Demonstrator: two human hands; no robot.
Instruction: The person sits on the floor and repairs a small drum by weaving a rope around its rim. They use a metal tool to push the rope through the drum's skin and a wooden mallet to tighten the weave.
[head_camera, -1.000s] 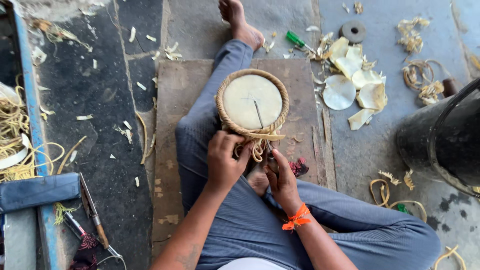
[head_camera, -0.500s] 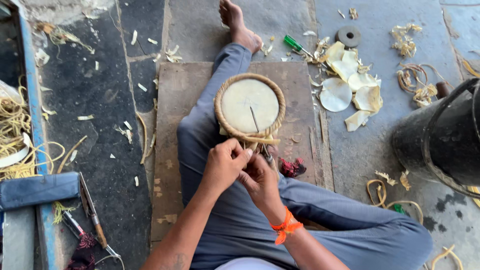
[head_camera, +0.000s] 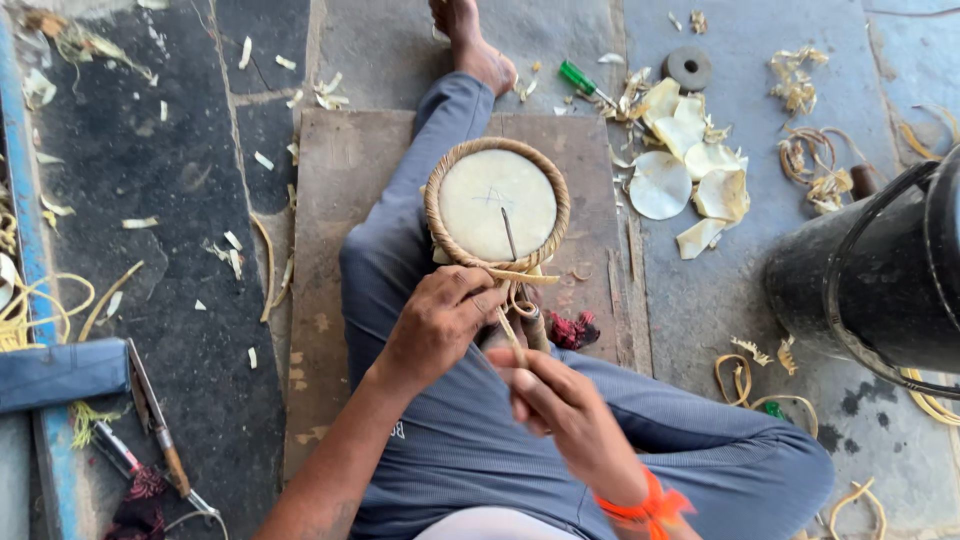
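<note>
A round, shallow basket base with a pale flat disc in the middle and a coiled straw-coloured woven rim (head_camera: 497, 204) rests on the person's raised knee, above a worn brown wooden board (head_camera: 340, 300) that lies on the stone floor. The left hand (head_camera: 437, 322) sits at the near edge of the rim, its fingers curled together and pressed against the weave where loose cane strands stick out. The right hand (head_camera: 562, 405) is just below it, a little blurred, with thumb and fingers pinched on a thin pale cane strip (head_camera: 512, 330) that runs up to the rim. An orange thread band (head_camera: 645, 503) circles the right wrist. To the right of the basket lie pale round cut-out discs (head_camera: 680, 165) and a green-handled screwdriver (head_camera: 585, 80); a large black bucket (head_camera: 880, 280) stands at the right edge. At lower left a blue bar (head_camera: 60, 372) and a slim wooden-handled tool (head_camera: 160, 435) lie on the dark floor
</note>
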